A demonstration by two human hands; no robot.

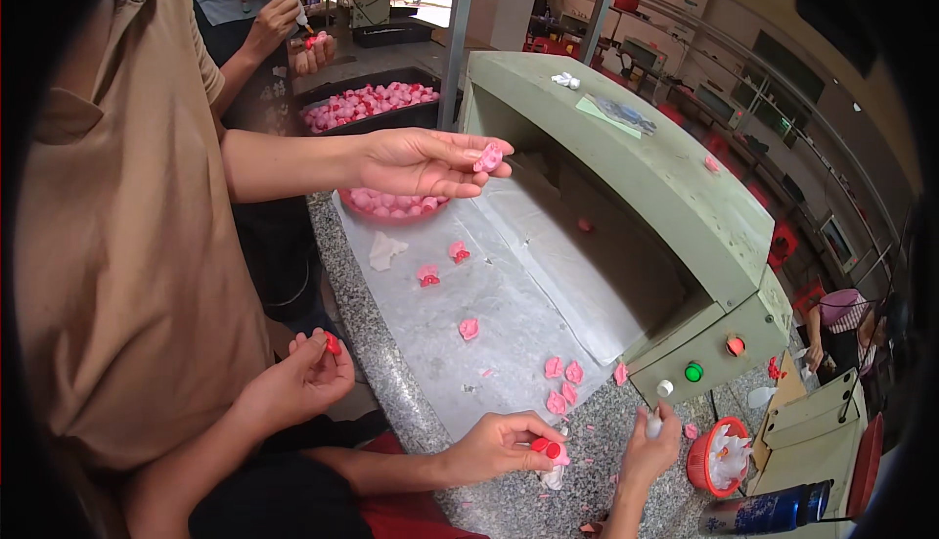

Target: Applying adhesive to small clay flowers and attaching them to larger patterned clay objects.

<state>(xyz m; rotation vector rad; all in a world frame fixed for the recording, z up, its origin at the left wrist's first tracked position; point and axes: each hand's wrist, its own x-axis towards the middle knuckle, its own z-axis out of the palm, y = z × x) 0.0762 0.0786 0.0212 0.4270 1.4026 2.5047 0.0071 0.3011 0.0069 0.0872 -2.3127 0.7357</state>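
My left hand (499, 451) pinches a small pink moulded piece with a red bow-shaped part (548, 448) on it. A crumpled white piece (553, 476) shows just under that hand. My right hand (650, 446), beside the machine's buttons, has its fingers closed round a small white object (653, 426), partly hidden by them. Several loose pink pieces (556, 403) lie on the white sheet just beyond my left hand. Beside me, a person in a tan shirt holds a pink piece (488, 157) in one hand and a small red part (333, 344) in the other.
A pale green tunnel-shaped machine (626, 172) stands over the sheet. A red basket (701, 466) of white pieces and a blue can (768, 512) are at my right. Farther off, a pink-filled bowl (377, 218) and black crate (337, 120) stand near another person.
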